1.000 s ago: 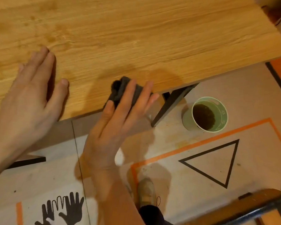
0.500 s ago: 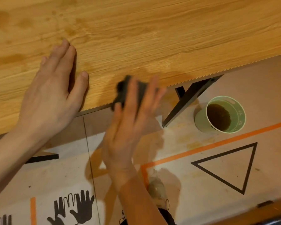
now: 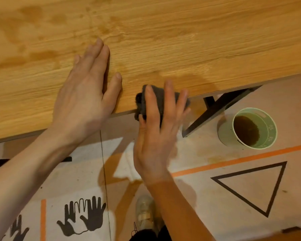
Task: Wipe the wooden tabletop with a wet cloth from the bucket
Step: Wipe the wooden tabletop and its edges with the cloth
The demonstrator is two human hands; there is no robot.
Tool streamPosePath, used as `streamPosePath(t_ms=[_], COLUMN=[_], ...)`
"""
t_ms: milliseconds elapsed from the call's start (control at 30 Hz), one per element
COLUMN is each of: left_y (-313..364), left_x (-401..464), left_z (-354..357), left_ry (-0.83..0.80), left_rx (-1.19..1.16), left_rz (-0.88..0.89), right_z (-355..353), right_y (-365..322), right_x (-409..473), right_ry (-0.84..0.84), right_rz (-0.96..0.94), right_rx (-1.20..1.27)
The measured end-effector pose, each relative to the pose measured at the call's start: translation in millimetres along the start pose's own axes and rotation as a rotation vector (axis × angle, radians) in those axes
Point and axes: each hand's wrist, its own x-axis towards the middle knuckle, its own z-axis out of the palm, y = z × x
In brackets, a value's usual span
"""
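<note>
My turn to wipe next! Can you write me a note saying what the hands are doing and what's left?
Left hand: flat on the tabletop, holding nothing.
Right hand: straight fingers press the dark cloth at the table's near edge.
Bucket: on the floor to the right, dirty water inside.
Done: damp patches show near the cloth and far left.
Left: the rest looks dry; probably wipe it next.

The wooden bench [image 3: 181, 40] carries a dark cloth [image 3: 161, 100] at its near edge, with the left hand [image 3: 87, 94] lying flat on the wood just beside the cloth. On the floor [image 3: 215, 197] beyond that edge, a green bucket [image 3: 224, 134] of brown water stands near the bench's black leg [image 3: 214, 110].
</note>
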Motion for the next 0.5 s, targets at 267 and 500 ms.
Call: streamPosePath(t_ms=[267, 500], left_y=[-16.0, -88.8], left_x=[-8.4, -16.2], left_z=[-16.5, -42.4], left_ry=[0.048, 0.124], left_rx=[-0.078, -0.032], left_rz=[-0.020, -0.142], right_z=[-52.6, 2.0], right_y=[67.2, 2.9], right_x=[49.0, 13.7], right_ry=[-0.035, -0.175], right_rz=[-0.125, -0.385], right_rx=[-0.154, -0.154])
